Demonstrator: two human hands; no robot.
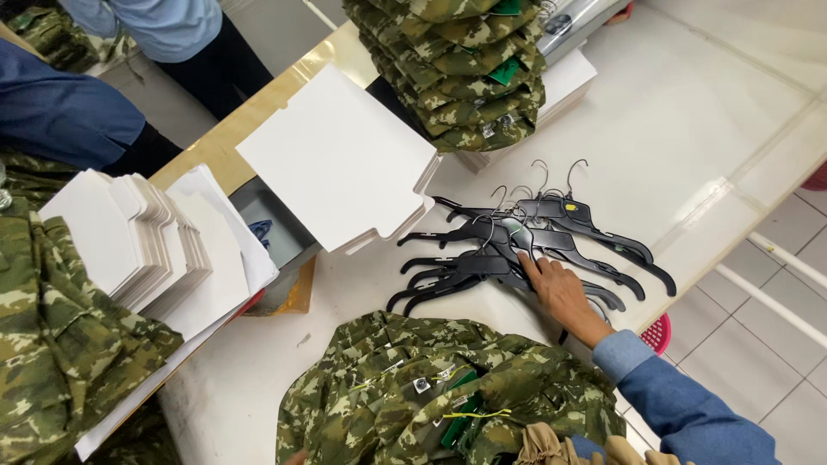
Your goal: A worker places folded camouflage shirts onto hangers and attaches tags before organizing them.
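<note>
Right hand [562,291] reaches forward, palm down, fingers spread; blue-sleeved forearm extended; left hand barely visible

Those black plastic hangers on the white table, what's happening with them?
A person in a blue sleeve has the right hand resting on the pile of black plastic hangers with metal hooks on the white table. The left hand is barely in view at the bottom edge, by a camouflage-patterned garment lying in front. Stacks of white cardboard sheets and a pile of folded camouflage garments sit nearby.
</note>
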